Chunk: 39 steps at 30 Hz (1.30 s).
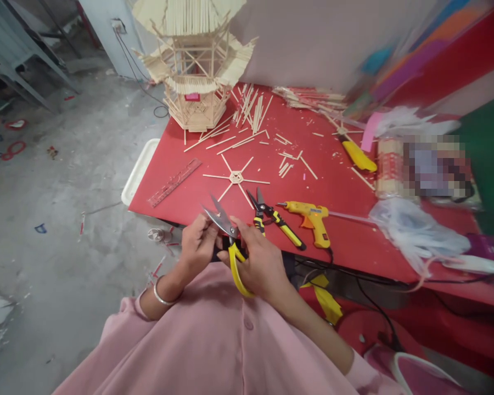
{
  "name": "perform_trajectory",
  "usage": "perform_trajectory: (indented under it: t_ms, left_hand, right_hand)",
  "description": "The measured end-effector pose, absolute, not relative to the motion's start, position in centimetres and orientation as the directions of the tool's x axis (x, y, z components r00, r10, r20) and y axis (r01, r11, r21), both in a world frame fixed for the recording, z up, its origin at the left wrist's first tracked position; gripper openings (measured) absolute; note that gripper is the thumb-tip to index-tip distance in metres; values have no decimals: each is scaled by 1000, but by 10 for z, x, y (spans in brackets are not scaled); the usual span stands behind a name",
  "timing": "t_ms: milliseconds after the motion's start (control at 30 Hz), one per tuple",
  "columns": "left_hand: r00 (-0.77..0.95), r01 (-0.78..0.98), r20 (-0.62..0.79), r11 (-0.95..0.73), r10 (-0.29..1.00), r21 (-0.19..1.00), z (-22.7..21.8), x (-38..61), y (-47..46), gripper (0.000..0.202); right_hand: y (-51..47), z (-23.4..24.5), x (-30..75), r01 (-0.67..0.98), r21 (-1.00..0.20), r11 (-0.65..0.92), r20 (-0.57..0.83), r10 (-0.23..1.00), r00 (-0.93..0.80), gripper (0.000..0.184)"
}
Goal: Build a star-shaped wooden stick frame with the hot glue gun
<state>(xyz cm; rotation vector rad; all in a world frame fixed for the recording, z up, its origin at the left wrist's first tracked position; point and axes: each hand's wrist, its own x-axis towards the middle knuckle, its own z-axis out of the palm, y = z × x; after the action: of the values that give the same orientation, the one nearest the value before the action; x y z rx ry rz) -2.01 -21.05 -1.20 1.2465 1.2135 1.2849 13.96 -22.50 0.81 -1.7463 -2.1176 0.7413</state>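
My right hand [260, 258] holds scissors [234, 252] with yellow handles, over the near edge of the red table. Their steel blades stand apart and point up and to the left. Close beside the blades is my left hand [197, 241], its fingers pinched together; whatever lies in them is too small or hidden to make out. Just beyond the hands, a six-armed star of thin sticks [236, 177] lies flat, with a small hexagonal centre. Yellow-and-black cutting pliers [286, 227] rest to the right of the scissors, jaws apart.
A yellow glue gun [313, 216] lies at right, its cord trailing off the edge. A stick-built pagoda [195, 107] stands at the back left, near loose sticks [255, 109]. A clear ruler [175, 182], yellow cutter [359, 154] and plastic bag [415, 233] are also on the table [349, 230].
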Motion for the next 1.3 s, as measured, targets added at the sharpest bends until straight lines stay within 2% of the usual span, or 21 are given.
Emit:
perform_trajectory:
  t_ms: [233, 500, 733, 1000, 1133, 1300]
  left_hand:
    - [-53, 64, 48, -44, 997, 997, -24, -22, -235, 28]
    - [-93, -73, -38, 31, 995, 997, -36, -19, -248, 21]
    - [-119, -110, -61, 48, 991, 993, -40, -19, -246, 27]
    - [-112, -98, -44, 33, 993, 995, -39, -16, -245, 27]
    - [-120, -122, -53, 38, 991, 992, -37, -15, -244, 25]
    - [-108, -124, -49, 36, 993, 992, -38, -18, -242, 27]
  right_hand:
    - [-244, -14, 141, 725, -673, 146, -124, 944, -305, 61]
    - [-250, -14, 141, 669, -737, 98, -194, 918, -347, 50]
    - [-246, -16, 138, 753, -651, 97, -241, 914, -326, 70]
    - [-247, -19, 140, 714, -694, 97, -190, 931, -311, 63]
    - [-246, -17, 139, 693, -716, 84, -209, 922, -327, 56]
    - [-244, -16, 137, 756, -641, 135, -174, 933, -314, 69]
